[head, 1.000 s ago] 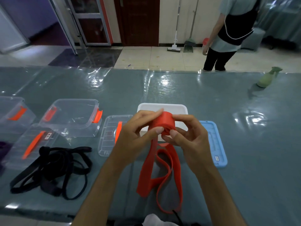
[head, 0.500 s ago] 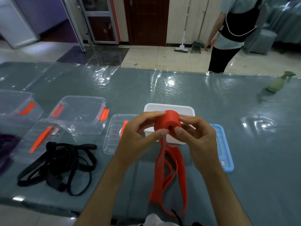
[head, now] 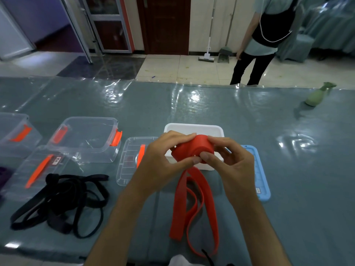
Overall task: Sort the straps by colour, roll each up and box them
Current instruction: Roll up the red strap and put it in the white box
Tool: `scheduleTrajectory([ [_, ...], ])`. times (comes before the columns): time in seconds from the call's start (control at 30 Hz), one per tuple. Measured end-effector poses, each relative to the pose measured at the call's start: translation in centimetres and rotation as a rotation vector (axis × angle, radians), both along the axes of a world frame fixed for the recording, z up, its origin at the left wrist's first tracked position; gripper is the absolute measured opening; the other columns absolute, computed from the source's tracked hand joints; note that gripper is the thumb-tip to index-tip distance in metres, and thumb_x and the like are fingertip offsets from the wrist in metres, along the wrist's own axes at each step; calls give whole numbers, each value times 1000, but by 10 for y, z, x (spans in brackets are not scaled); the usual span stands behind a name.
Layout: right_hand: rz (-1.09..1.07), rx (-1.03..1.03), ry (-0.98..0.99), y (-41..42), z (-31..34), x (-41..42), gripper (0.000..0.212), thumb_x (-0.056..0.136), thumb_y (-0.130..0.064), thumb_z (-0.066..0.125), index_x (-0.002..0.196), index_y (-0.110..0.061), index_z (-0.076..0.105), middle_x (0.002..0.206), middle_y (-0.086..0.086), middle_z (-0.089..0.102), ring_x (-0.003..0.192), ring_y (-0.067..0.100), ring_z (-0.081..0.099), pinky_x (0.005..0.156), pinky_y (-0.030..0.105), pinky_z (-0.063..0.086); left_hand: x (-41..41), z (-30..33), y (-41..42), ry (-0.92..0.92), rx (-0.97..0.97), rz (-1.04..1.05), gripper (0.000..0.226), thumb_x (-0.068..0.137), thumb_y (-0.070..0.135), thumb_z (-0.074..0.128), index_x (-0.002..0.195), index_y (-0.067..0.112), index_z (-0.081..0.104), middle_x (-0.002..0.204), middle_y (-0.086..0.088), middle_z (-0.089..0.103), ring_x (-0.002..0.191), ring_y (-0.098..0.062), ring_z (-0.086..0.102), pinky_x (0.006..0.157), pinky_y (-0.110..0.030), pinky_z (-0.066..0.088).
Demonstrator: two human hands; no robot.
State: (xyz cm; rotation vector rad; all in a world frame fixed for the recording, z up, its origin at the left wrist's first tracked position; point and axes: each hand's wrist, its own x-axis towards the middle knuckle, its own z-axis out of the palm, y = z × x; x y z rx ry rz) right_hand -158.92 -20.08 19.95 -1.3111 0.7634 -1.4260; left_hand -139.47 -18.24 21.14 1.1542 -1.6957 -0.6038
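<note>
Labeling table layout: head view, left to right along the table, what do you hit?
Purple strap → black straps → clear box with orange latches → clear lid → left hand → red strap roll → right hand → blue lid → green spray bottle.

Taking the open tray [head: 194, 128] in the middle of the table [head: 240, 116] as the anchor: the strap roll [head: 192, 149] sits right in front of it, held between the left hand [head: 163, 162] and right hand [head: 230, 166], with its loose tail [head: 194, 204] trailing back toward the near edge. A flat lid [head: 257, 173] lies just right of the tray. Left of it there's another lid [head: 128, 160], then a tub [head: 86, 139]. A strap tangle [head: 57, 204] lies in front of that tub. A spray bottle [head: 317, 96] is far off behind-right.
</note>
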Motion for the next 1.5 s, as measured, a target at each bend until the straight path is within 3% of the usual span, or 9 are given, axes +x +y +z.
scheduleTrajectory([
  [0.17, 1, -8, -79, -2, 4, 0, 32, 78, -16, 88, 108, -22, 78, 103, 4, 76, 103, 22, 74, 83, 26, 60, 0, 9, -1, -102, -57, -19, 51, 92, 32, 76, 140, 24, 63, 132, 12, 69, 122, -9, 61, 101, -27, 50],
  [0.37, 76, 109, -203, -2, 20, 15, 41, 76, -38, 92, 111, -23, 76, 117, 16, 73, 109, 34, 74, 87, 37, 61, -5, 17, 1, 274, -8, -56, 51, 94, 25, 76, 143, 26, 60, 137, 3, 68, 130, -26, 64, 109, -35, 52],
  [0.53, 134, 100, -81, -10, 27, 5, 25, 76, -14, 91, 95, -14, 74, 120, 9, 77, 118, 23, 72, 87, 25, 60, -4, 12, 5, 330, -23, -27, 46, 88, 24, 81, 131, 29, 65, 128, 8, 73, 124, -21, 69, 105, -33, 55],
  [0.67, 166, 80, -32, -13, 41, 3, 35, 74, -24, 94, 105, -22, 78, 108, 10, 79, 99, 28, 78, 77, 30, 63, -2, 10, 5, 404, -43, -1, 36, 84, 23, 86, 114, 29, 68, 114, 4, 74, 112, -24, 73, 96, -30, 58],
  [0.87, 130, 41, -119, -12, 50, 23, 24, 83, -26, 86, 104, -19, 76, 109, 10, 78, 100, 31, 76, 86, 42, 62, -1, 25, 1, 532, -85, -25, 39, 83, 15, 81, 120, 27, 74, 118, 3, 76, 111, -18, 73, 96, -29, 57],
  [1.0, 102, 33, -34, -22, 61, 20, 29, 69, -14, 91, 83, -20, 67, 110, 17, 76, 105, 35, 75, 87, 43, 63, 1, 35, -3, 534, -75, 8, 36, 80, 18, 84, 114, 26, 73, 112, 4, 78, 110, -16, 74, 94, -23, 56],
  [1.23, 119, -41, -145, -22, 81, 34, 30, 83, -16, 83, 112, -20, 75, 107, 10, 79, 96, 28, 78, 80, 36, 63, 0, 56, -8, 596, -96, 12, 38, 81, 20, 83, 117, 19, 75, 116, -7, 75, 109, -20, 74, 95, -29, 58],
  [1.37, 146, -38, -175, -25, 88, 37, 30, 77, -29, 91, 101, -20, 76, 104, 12, 76, 98, 28, 75, 88, 41, 62, 9, 65, -9, 527, -99, -5, 43, 85, 22, 81, 127, 20, 74, 122, -9, 72, 116, -29, 71, 103, -41, 57],
  [1.5, 108, -24, 0, -31, 84, 27, 29, 69, -25, 92, 83, -19, 67, 109, 10, 79, 105, 28, 76, 89, 36, 62, 7, 63, -5, 515, -91, 42, 36, 87, 27, 81, 121, 36, 75, 121, 3, 76, 118, -20, 71, 99, -28, 57],
])
